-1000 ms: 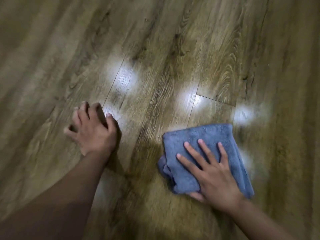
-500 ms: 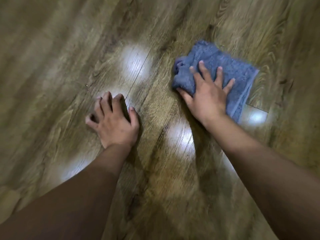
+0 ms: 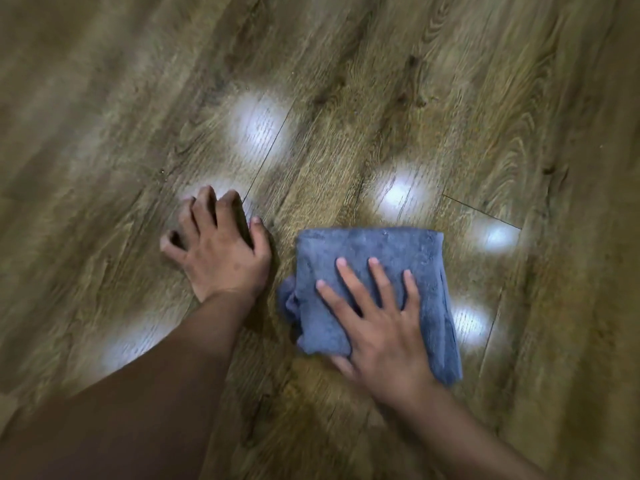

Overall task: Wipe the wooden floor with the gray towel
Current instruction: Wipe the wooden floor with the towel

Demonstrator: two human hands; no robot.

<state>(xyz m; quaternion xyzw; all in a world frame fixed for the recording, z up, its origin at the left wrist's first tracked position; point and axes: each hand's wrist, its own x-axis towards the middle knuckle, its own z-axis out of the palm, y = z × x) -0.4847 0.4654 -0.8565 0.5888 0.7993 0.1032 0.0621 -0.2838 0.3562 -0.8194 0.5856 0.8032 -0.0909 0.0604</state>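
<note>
Down on the floor, seen from my head camera, my right hand [image 3: 377, 327] lies flat on the gray towel [image 3: 374, 268], fingers [image 3: 353, 285] straight and spread, so the pressure goes over a broad patch of cloth and not one spot. The towel is folded into a thick pad, I judge so it stays together under the palm and slides as one piece. It sits on the wooden floor [image 3: 450, 98] just right of my left hand [image 3: 221, 251], apart from it, with bright reflections of light around it on the boards. My left hand holds nothing; its fingers are bent and their tips press the planks, propping my weight so the right arm is free to sweep. From this pose I take it I am in mid-stroke; how much of the floor is done I cannot tell.
</note>
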